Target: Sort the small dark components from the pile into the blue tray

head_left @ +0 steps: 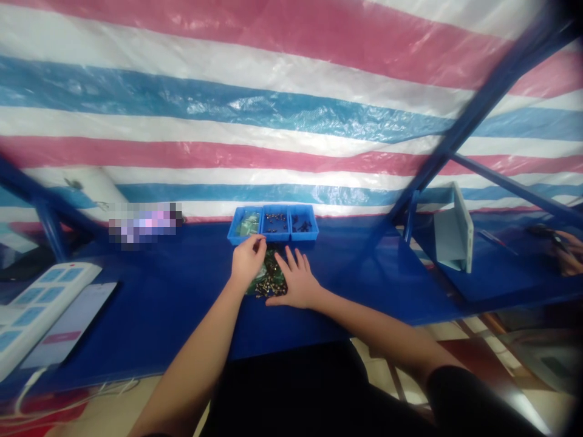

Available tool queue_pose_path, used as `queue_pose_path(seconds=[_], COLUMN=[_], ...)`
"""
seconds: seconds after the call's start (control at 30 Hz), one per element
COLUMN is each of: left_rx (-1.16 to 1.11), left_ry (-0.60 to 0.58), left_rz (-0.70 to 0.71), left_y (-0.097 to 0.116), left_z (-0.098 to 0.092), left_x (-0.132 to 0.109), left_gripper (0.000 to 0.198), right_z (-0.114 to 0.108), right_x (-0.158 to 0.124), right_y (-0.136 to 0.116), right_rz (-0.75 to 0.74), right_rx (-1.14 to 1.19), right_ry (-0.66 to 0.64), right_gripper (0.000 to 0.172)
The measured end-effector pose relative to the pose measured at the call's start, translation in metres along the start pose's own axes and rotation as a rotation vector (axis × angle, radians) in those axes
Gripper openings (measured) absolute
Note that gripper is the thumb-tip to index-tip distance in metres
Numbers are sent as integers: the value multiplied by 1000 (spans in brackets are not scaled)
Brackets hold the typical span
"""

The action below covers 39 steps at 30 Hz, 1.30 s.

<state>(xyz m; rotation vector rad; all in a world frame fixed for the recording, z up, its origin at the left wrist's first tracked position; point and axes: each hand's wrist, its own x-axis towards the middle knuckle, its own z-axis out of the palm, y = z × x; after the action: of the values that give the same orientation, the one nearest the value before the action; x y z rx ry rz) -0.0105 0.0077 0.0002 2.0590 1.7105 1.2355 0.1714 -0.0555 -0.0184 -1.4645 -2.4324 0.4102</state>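
A mixed pile of small parts (272, 282) lies on the blue table, with brassy and dark screw-like pieces and some green, shiny bits. My right hand (298, 280) rests flat against the pile's right side, its fingers spread. At the upper left of the pile, my left hand (246, 262) has thumb and forefinger pinched together; whatever is between them is too small to make out. Just beyond it stand three joined blue bins: the left bin (231, 233) holds pale green packets, the middle bin (276, 235) small brassy parts, the right bin (312, 233) dark small parts.
On the left lie a white power strip (43, 303) and a phone (75, 328) with a cable plugged in. A tablet in a stand (462, 230) is at the right, near another person's hand (569, 252). Blue frame bars (437, 161) and a striped sheet (273, 103) close off the back.
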Motion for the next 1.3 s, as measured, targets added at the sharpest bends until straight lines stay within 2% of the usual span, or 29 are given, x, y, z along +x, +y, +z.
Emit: queue_pose_path(seconds=[0.2,0.27,0.47,0.57,0.67,0.73,0.83,0.93,1.0,1.1,1.17,1.23,1.3], left_rx=[-89,-109,-123,-59,62,209,377,442,445,419,383,345,305], left_ry=[-50,-52,-27,-67,-224,-313,-379,-409,-430,-481,-507,-514,-527], left_rz=[-40,-59,-117,-58,93,153,147,129,144,189,221,243,258], left_y=[-1,-2,1,8,10,5,-12,-31,-39,-40,-36,-30,-24], left_z=[3,5,-2,-15,-34,-47,-61,-65,-62,-52,-45,-37,-28], left_x=[-1,-2,3,8,-1,-17,-45,-61,-62,-53,-46,-42,-40], left_gripper=[25,26,30,31,40,56,86,101,106,104,102,100,98], right_z=[6,5,0,1,3,2,-6,-21,-30,-36,-35,-30,-25], right_x=[36,43,58,62,64,64,56,37,21,0,-7,-8,-5], right_y=[-2,3,19,26,30,29,24,18,20,34,48,60,65], right_rz=[-82,-119,-73,-87,-107,-122,-109,9,121,199,241,223,137], right_rx=[-14,-12,-25,16,79,115,147,139,133,76,74,89,78], right_ry=[86,111,167,201,239,262,321,406,414,347,256,125,42], right_gripper=[94,78,48,36,32,33,39,60,62,81,99,115,122])
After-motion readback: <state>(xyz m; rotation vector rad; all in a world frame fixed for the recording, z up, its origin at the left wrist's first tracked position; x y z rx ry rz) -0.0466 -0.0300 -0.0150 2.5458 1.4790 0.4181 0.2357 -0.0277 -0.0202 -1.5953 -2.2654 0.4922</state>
